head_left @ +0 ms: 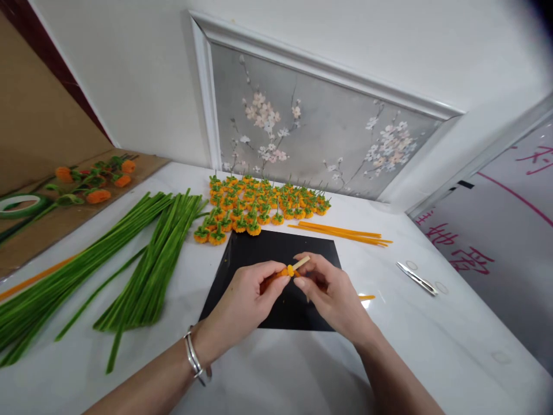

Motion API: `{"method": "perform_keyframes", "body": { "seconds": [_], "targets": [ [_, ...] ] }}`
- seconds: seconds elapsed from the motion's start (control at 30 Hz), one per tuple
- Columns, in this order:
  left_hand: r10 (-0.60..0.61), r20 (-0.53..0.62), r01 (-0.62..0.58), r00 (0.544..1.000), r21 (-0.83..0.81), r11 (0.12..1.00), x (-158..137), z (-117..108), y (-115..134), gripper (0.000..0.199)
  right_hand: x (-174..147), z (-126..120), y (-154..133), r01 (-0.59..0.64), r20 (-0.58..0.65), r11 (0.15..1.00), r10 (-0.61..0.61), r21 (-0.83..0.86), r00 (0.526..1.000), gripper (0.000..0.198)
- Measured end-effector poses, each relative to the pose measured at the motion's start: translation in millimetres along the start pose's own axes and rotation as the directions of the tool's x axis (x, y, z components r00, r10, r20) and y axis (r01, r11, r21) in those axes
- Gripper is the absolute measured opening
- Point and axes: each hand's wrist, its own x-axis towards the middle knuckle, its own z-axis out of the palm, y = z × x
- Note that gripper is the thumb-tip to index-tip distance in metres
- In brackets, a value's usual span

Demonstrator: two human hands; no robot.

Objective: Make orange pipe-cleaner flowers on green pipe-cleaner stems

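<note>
Above a black mat (242, 256), an orange pipe cleaner (290, 270) is wrapped in a small coil around a pale flat stick (302, 263). My left hand (244, 297) pinches the pipe cleaner just left of the coil, thumb against forefinger. On the right side, my right hand (334, 294) is closed with its fingertips at the pipe cleaner beside the coil. The stick points up and right past the right fingers. Part of the pipe cleaner is hidden inside both hands.
Green pipe cleaners (159, 271) lie in bundles at left. Behind the mat stand many small orange-and-green flowers (254, 202). Loose orange pipe cleaners (341, 231) and metal snips (417, 278) are at right. Green tape (37, 207) and finished flowers (97, 181) rest on cardboard.
</note>
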Motion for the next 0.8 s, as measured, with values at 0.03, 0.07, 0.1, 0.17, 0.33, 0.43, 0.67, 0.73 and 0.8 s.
{"method": "perform_keyframes", "body": {
  "seconds": [0.03,0.07,0.1,0.17,0.33,0.43,0.67,0.73,0.8],
  "targets": [
    [0.010,0.002,-0.010,1.000,0.000,1.000,0,0,0,0.023,0,2,1,-0.024,-0.004,0.996,0.025,0.091,1.000,0.024],
    [0.017,0.013,-0.017,1.000,-0.002,1.000,0,0,1,0.023,1,3,2,-0.044,-0.003,0.982,0.045,0.182,0.999,0.028],
    [0.019,0.033,-0.019,0.999,-0.006,1.000,0,0,1,0.024,1,4,3,-0.062,0.006,0.963,0.062,0.263,0.998,0.027],
    [0.003,0.089,-0.002,0.996,-0.006,1.000,0,0,1,0.025,2,5,4,-0.098,0.031,0.918,0.094,0.383,0.995,0.018],
    [-0.037,0.129,0.028,0.991,0.077,0.997,-2,0,2,0.024,2,8,6,-0.118,0.075,0.859,0.093,0.498,0.993,0.013],
    [0.014,0.089,-0.027,0.996,0.145,0.989,-2,0,3,0.021,0,13,7,-0.106,0.072,0.837,0.080,0.537,0.994,0.015],
    [0.167,0.050,-0.174,0.985,0.216,0.961,-3,-3,3,0.023,-4,22,3,-0.112,0.019,0.836,0.120,0.538,0.993,0.020],
    [0.193,0.045,-0.198,0.980,0.222,0.955,-3,-3,3,0.024,-4,22,1,-0.111,0.018,0.843,0.120,0.526,0.993,0.020],
    [0.202,0.039,-0.206,0.979,0.224,0.953,-3,-3,4,0.024,-3,22,0,-0.111,0.015,0.849,0.120,0.517,0.993,0.021]
  ]
}}
